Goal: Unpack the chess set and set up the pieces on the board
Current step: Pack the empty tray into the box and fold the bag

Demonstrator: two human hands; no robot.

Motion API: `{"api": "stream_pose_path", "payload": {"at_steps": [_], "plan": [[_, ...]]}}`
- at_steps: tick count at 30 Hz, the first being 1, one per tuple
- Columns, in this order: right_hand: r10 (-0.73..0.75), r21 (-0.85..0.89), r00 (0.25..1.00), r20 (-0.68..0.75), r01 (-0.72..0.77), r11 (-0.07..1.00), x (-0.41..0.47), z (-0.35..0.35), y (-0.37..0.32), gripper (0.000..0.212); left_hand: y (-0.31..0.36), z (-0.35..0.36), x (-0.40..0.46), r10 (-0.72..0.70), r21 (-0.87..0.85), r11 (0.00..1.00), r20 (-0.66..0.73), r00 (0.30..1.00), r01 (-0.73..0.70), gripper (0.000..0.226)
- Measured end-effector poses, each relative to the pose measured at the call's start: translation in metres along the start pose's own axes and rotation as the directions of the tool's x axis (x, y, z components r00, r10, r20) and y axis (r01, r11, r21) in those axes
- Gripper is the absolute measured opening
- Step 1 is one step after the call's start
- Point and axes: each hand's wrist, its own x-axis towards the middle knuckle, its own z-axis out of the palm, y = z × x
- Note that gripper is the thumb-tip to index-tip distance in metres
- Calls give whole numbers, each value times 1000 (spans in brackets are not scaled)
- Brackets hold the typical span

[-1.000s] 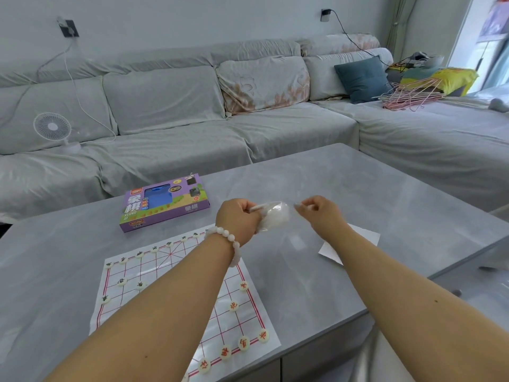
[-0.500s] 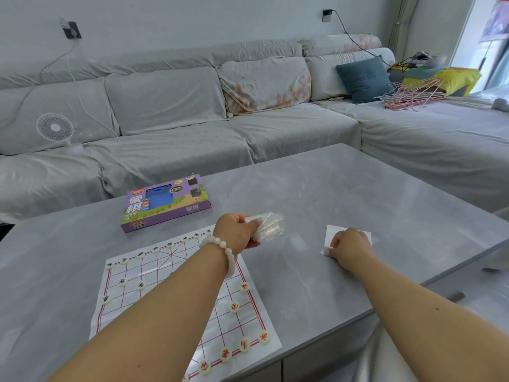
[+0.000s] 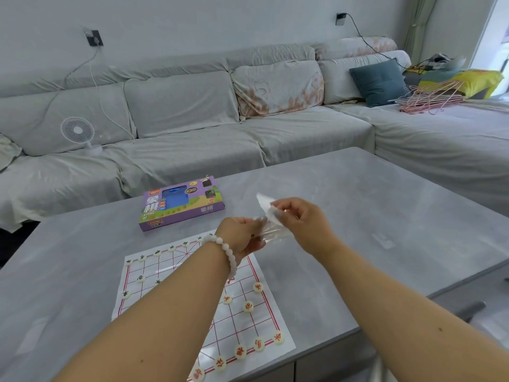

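Head view, both hands raised over the worktop (image 3: 385, 205) near centre frame. Left hand (image 3: 242, 235), white bead bracelet (image 3: 227, 250) at the wrist, has its grip curled round a crumpled clear plastic bag (image 3: 275, 232). Right hand (image 3: 300, 219) pinches a small white paper slip (image 3: 265, 202) between thumb and fingertips, touching the bag's upper edge. Whether the slip is going into the bag or only being gathered with it cannot be told.

Board (image 3: 192, 293), a paper sheet with a red grid, lies flat at 7 o'clock from the hands, partly under the left forearm. Pieces (image 3: 239, 351) stand on the near row and on points above it; more along the far row. Some points are hidden by the arm, so a full count is not possible.

Judgement: set-up looks close to done; step in hand is clearing the leftover wrapping. Next move calls for putting bag and slip aside, likely by the box, without brushing the light sheet or the loose discs.

Purple box (image 3: 180, 206) lies closed at 10 o'clock from the hands, well apart from them, just beyond the board's far edge.

Worktop grey, stone-look, glossy. Beyond it, a grey covered sofa (image 3: 192, 139) wraps from 9 to 3 o'clock; small white fan (image 3: 78, 130) at 10, teal cushion (image 3: 378, 81) and pink hangers (image 3: 429, 100) at 2.
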Motion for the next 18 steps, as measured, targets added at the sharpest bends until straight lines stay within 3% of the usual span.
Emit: {"api": "stream_pose_path", "payload": {"at_steps": [3,8,10,12,14,18], "plan": [[-1,-14,999,52,1,1000,-5,5,5,7,4,-4,-4,-88,-151,984,34,996,92,22],[-59,-126,988,146,78,989,-11,14,-2,8,5,-8,-8,-102,-208,971,78,992,116,44],[-63,-105,982,178,82,991,-13,16,-7,10,5,-8,-11,-72,-164,983,76,995,84,32],[21,35,978,207,-29,999,-13,16,-12,17,5,-9,-15,-57,-115,991,34,998,61,14],[106,83,973,204,-125,989,-9,14,-17,20,5,-12,-15,-44,-88,995,-17,999,42,9],[71,-265,956,286,8,964,1,9,-18,42,4,-20,-12,82,62,995,-76,994,-77,20]]}}
